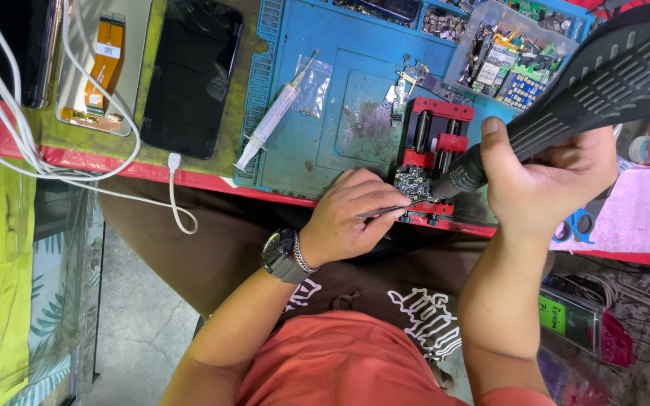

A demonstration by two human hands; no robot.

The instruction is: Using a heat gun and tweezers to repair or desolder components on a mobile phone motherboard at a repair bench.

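Evidently mid-rework, the left hand (347,214) pinches tweezers (385,211) at the circuit board (414,181) clamped just beyond its fingertips, while the right hand (547,177) grips a hot-air gun (566,94), needing steady aim.

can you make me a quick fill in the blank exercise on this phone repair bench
1. The left hand holds thin metal ____ against the circuit board.
2. The board sits in a red and black ____.
3. The right hand grips a black hot-air tool, nozzle aimed at the ____.
4. A syringe lies on the ____ work mat.

Missing words: tweezers; clamp; board; blue
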